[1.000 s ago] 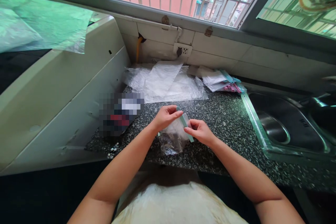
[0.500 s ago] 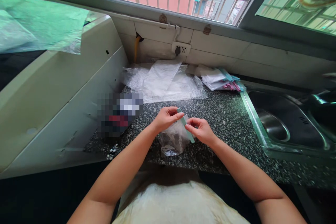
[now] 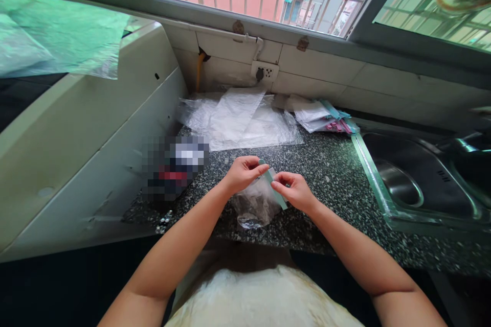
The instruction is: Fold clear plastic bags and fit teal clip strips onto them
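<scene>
Far left, a white appliance casing [image 3: 88, 127] slopes along the counter edge, with a green-tinted plastic sheet [image 3: 57, 36] draped over its top. Just right of it, a blurred dark item [image 3: 172, 166] sits on the speckled granite counter [image 3: 337, 173]. Behind that, toward the wall, loose clear plastic bags [image 3: 241, 117] lie spread flat, below a wall socket [image 3: 264, 71].

Centre, near the counter's front edge: left hand [image 3: 241, 173] is nearly closed, thumb and fingertips pinching the left end of the teal zip strip on a small clear zip bag [image 3: 255, 204]. Bag hangs from the strip and rests on the counter, with dark contents inside; can't tell what they are. Right hand [image 3: 295, 191] is likewise curled in, thumb and forefinger pinched on the strip's right part. Hands sit just beside each other, the strip running diagonally between them.

Back right of the hands, a stack of zip bags [image 3: 326, 117] with teal and pink strips lies against the wall. Far right, a steel sink [image 3: 418, 184] is set into the counter, well apart from the hands.
</scene>
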`<state>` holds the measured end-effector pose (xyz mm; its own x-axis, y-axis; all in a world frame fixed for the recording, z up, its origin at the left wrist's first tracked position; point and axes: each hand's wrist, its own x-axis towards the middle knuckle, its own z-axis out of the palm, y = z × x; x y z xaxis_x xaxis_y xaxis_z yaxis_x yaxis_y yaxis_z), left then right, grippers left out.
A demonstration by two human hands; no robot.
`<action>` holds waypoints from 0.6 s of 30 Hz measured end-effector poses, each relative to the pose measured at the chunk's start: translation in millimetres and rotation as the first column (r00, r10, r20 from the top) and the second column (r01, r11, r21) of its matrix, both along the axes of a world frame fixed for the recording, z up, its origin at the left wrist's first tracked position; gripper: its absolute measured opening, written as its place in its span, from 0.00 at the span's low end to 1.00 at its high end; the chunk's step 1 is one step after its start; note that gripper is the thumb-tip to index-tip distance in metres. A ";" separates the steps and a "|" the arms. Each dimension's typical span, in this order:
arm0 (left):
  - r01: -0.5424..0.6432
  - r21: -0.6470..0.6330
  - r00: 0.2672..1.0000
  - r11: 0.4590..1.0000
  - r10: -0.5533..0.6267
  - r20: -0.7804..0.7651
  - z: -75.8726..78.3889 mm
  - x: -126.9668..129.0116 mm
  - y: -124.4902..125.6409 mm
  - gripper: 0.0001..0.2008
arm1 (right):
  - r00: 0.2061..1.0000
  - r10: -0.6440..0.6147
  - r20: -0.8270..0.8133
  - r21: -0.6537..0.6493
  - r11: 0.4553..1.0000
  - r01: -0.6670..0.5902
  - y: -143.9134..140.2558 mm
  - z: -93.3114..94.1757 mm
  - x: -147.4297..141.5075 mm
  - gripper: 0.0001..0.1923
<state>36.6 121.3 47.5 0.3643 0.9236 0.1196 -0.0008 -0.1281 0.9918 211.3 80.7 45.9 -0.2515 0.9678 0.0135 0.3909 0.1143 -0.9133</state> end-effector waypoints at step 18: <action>0.089 -0.030 0.996 0.996 -0.090 -0.016 -7.4 2.2 2.0 0.18 | 0.960 -0.188 0.207 0.592 0.805 0.030 6.9 7.5 17.9 0.05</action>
